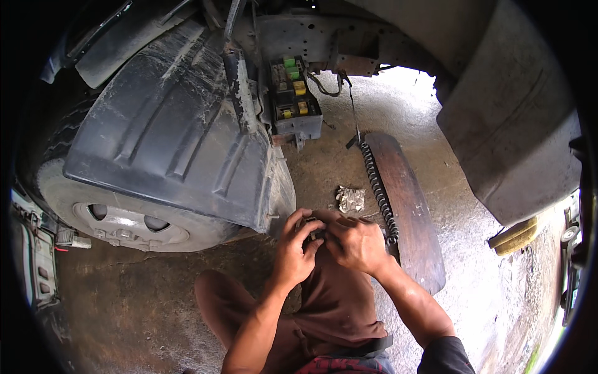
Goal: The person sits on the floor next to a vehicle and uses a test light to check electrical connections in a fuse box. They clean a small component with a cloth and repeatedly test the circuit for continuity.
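Both the left hand [294, 248] and right hand [356, 244] close around a small dark part [316, 232] over the knee, near a coiled spring [378, 190].

The rough, stained grey concrete floor [461, 206] carries everything here, darker and damp-looking to the left of the fingers [305, 224] and paler beyond them to the right. Just beyond the fingers lies a small crumpled wad of pale paper or foil [350, 199] (which of the two cannot be told). To their right a long dark brown wooden board with rounded ends [408, 206] rests flat on the floor, with a long black coiled metal spring [377, 190] along its left edge. Left of the fingers, a dusty black rubber tyre on a grey steel wheel [128, 227] stands on the floor.
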Demonstrator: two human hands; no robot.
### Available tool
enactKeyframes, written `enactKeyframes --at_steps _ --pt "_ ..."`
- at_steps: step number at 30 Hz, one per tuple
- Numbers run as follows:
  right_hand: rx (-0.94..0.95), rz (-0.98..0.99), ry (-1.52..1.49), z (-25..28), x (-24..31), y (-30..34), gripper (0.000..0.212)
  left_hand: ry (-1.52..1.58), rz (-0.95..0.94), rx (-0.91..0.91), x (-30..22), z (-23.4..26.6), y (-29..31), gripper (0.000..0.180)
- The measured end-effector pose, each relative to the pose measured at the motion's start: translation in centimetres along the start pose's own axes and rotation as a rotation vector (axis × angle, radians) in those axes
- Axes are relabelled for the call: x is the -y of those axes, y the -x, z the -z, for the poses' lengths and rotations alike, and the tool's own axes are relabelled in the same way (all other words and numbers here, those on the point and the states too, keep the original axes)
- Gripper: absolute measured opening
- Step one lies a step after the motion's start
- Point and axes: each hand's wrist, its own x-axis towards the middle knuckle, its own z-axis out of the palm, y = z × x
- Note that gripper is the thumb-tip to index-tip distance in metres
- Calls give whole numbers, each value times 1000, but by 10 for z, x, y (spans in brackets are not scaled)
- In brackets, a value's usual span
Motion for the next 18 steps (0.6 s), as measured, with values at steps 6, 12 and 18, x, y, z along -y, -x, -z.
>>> enactKeyframes --at_steps 6,12,18 --pt "-9 1 35 -3 -1 0 23 -16 -17 7 0 3 -1 36" --pt "48 -49 44 1 3 -2 25 -33 -38 -18 0 3 -1 27" --pt "352 -282 -105 14 3 -11 27 15 -27 -2 0 4 1 31"
